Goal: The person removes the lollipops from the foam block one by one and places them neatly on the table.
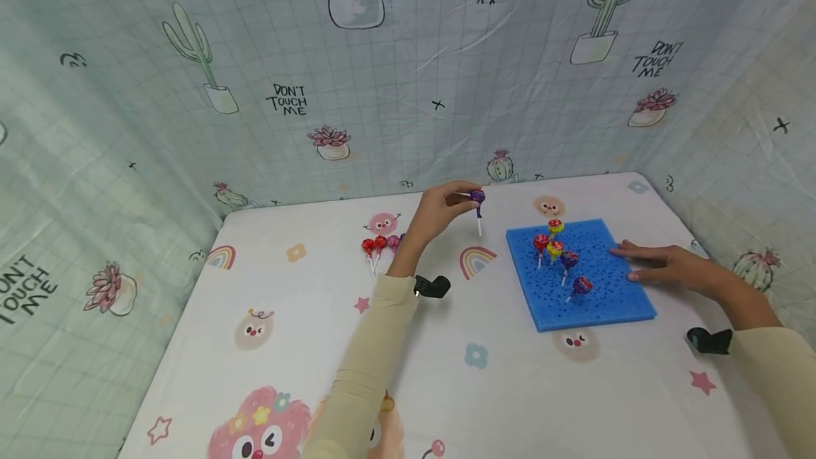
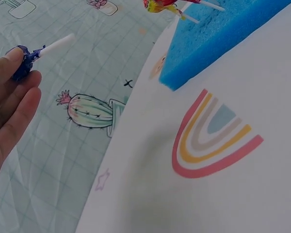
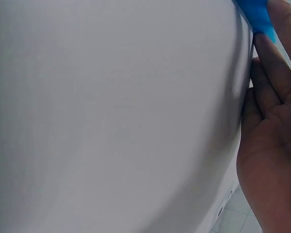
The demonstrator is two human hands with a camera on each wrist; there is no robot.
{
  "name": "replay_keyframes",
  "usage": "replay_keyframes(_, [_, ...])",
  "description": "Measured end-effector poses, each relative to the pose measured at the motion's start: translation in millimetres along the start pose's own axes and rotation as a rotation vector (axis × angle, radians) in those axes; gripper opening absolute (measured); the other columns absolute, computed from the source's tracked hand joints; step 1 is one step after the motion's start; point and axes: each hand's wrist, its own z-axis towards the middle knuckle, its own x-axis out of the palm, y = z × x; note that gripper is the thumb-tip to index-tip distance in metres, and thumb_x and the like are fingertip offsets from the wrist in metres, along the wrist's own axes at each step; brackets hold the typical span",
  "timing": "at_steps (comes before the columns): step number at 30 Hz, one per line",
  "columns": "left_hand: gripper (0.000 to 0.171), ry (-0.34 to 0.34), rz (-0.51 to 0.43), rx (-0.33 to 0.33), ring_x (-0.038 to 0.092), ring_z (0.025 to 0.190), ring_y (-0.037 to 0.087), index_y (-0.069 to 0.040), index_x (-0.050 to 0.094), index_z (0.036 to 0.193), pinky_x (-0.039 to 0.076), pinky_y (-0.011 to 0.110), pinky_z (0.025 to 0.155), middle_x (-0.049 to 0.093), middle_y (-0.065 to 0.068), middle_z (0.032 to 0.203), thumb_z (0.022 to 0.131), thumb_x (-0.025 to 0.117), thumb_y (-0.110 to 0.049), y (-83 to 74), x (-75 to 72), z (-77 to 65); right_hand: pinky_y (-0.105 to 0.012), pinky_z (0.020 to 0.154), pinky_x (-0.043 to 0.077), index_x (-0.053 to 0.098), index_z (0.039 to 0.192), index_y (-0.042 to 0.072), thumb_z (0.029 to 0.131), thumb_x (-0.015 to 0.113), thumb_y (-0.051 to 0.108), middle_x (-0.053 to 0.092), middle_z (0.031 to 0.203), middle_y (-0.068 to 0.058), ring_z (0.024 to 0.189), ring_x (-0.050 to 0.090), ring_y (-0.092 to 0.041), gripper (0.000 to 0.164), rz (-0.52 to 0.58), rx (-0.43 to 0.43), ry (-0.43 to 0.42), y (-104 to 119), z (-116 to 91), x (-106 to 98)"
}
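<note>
Between thumb and fingers, my left hand point(image 1: 440, 210) pinches a purple-wrapped lollipop point(image 1: 477, 197) by its head, above the table left of the foam. Its white stick points down in the head view. On the table lies a blue foam board point(image 1: 586, 307) dotted with small holes. Several lollipops stand in it by their sticks, among them a red one point(image 1: 540, 241), a yellow one point(image 1: 555, 248) and a dark purple one point(image 1: 569, 258). My right hand point(image 1: 678, 268) has its fingers extended, and the fingertips touch the board's right edge.
Loose lollipops lie left of my left forearm: red ones point(image 1: 380, 241) and a pink one point(image 1: 393, 241), with a purple one partly hidden by the wrist. A patterned cloth point(image 1: 408, 55) hangs behind the white printed table cover point(image 1: 306, 346).
</note>
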Motion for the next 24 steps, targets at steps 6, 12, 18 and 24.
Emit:
replay_keyframes(6, [0.032,-0.015,-0.009,0.016,0.071,0.106,0.013,-0.011,0.071,0.126,0.055,0.024,0.094,0.073,0.004,0.116,0.095,0.072,-0.018,2.6,-8.8,-7.0,-0.083,0.103,0.016,0.050,0.151,0.014,0.095,0.073,0.025,0.021,0.162,-0.031,0.144,0.013,-0.062,0.061,0.007,0.013,0.006,0.2,0.2,-0.2])
replay_keyframes(12, [0.029,-0.040,-0.001,0.018,0.072,0.104,0.014,-0.012,0.073,0.123,0.056,0.025,0.093,0.074,0.004,0.115,0.094,0.073,-0.018,8.1,-21.1,-16.3,-0.084,0.102,0.016,0.048,0.151,0.013,0.096,0.071,0.024,0.020,0.162,-0.031,0.144,0.012,-0.063,0.061,0.007,-0.002,0.008,1.0,-0.7,-0.9])
replay_keyframes(18, [0.029,-0.064,0.031,-0.013,0.072,0.102,0.014,-0.011,0.073,0.121,0.057,0.026,0.091,0.074,0.004,0.113,0.093,0.075,-0.017,13.6,-33.2,-26.9,-0.084,0.102,0.016,0.049,0.151,0.013,0.096,0.071,0.025,0.021,0.162,-0.031,0.144,0.013,-0.063,0.061,-0.013,-0.005,0.010,1.0,-0.8,-1.6])
replay_keyframes(24, [0.027,-0.082,0.035,-0.040,0.072,0.100,0.015,-0.011,0.074,0.119,0.058,0.027,0.090,0.075,0.004,0.111,0.092,0.077,-0.015,19.3,-42.6,-35.4,-0.084,0.102,0.014,0.048,0.152,0.015,0.096,0.071,0.027,0.021,0.162,-0.031,0.144,0.012,-0.063,0.062,-0.019,0.006,0.017,-0.2,0.4,-1.4])
